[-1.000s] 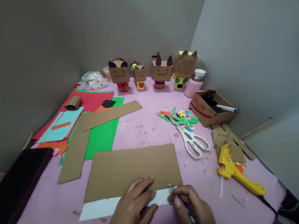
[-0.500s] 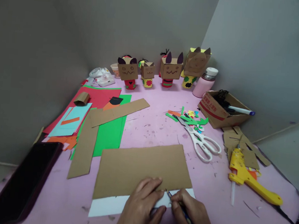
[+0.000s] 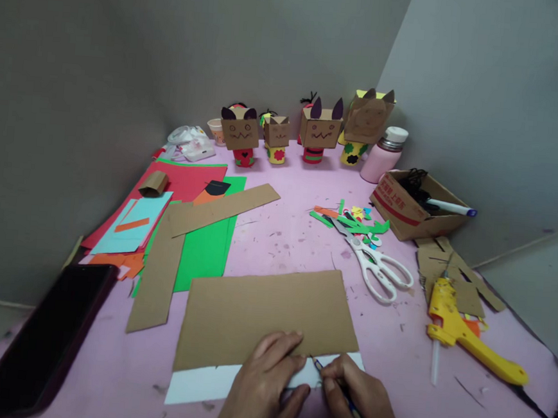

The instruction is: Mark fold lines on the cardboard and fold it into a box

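— Pink worktop (image 3: 281, 235), grey corner walls. Where's the cardboard sheet (image 3: 261, 317)?
— Front centre, over white paper (image 3: 207, 384). My left hand (image 3: 265, 382) presses it flat; right hand (image 3: 356, 395) pinches the pencil (image 3: 342, 394). I'd keep the pressure firm and the tip tight to the edge.

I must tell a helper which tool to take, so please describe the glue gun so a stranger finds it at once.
Look at the pink table, right side, below the open cardboard box. The glue gun lies flat there, right of the white scissors. It is the only bright yellow tool.
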Action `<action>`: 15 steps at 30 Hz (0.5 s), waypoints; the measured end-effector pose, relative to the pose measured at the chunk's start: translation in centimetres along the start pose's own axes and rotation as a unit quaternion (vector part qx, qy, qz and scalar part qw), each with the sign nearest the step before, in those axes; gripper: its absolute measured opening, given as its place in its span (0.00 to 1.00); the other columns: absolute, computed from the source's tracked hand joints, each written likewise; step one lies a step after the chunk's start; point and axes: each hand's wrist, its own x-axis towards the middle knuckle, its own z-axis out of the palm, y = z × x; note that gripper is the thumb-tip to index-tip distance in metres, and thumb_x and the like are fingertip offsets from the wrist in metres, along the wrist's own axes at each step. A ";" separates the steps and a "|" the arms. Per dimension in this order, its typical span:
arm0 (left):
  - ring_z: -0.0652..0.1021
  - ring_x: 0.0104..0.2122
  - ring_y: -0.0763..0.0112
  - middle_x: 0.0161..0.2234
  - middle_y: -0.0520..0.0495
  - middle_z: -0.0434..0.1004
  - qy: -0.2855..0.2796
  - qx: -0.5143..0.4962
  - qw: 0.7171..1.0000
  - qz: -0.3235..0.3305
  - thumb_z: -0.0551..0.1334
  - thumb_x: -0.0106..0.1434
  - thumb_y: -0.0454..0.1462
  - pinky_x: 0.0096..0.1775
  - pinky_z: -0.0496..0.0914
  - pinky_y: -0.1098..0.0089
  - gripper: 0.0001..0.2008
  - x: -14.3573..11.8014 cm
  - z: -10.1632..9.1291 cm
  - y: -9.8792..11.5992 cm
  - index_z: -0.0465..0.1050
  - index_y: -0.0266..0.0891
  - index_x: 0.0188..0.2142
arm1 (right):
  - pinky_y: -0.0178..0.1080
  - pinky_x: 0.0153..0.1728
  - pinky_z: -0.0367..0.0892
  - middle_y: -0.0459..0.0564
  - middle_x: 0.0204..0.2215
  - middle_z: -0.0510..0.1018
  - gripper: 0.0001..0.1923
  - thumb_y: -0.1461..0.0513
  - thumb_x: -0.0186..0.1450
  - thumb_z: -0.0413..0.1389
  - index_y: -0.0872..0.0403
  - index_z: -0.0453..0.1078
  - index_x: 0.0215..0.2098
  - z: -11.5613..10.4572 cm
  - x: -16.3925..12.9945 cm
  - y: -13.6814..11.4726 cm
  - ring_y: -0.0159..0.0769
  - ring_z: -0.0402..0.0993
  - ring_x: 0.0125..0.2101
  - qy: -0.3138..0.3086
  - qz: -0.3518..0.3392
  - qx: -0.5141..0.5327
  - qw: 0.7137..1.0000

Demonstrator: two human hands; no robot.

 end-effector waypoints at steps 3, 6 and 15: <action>0.75 0.47 0.59 0.49 0.40 0.76 0.001 0.002 1.000 0.001 0.64 0.55 0.29 0.45 0.75 0.61 0.14 0.0 0.1 0.0 0.72 0.39 0.41 | 0.29 0.19 0.59 0.38 0.17 0.71 0.11 0.64 0.66 0.43 0.49 0.62 0.28 0.1 0.1 0.0 0.29 0.67 0.16 0.009 -0.007 -0.005 1.000; 0.75 0.47 0.59 0.49 0.40 0.76 -0.004 0.002 1.000 0.000 0.64 0.54 0.29 0.45 0.75 0.60 0.14 0.0 0.0 0.0 0.72 0.39 0.41 | 0.29 0.21 0.60 0.39 0.18 0.71 0.11 0.65 0.66 0.43 0.49 0.62 0.28 0.1 0.1 -0.1 0.29 0.68 0.17 0.014 -0.017 -0.004 1.000; 0.75 0.47 0.58 0.49 0.39 0.76 -0.011 0.010 1.000 0.001 0.64 0.55 0.29 0.45 0.75 0.59 0.14 0.0 0.1 -0.1 0.72 0.39 0.42 | 0.30 0.21 0.60 0.39 0.18 0.71 0.11 0.63 0.66 0.43 0.49 0.62 0.28 0.0 0.0 -0.1 0.29 0.67 0.17 -0.005 0.002 0.016 1.000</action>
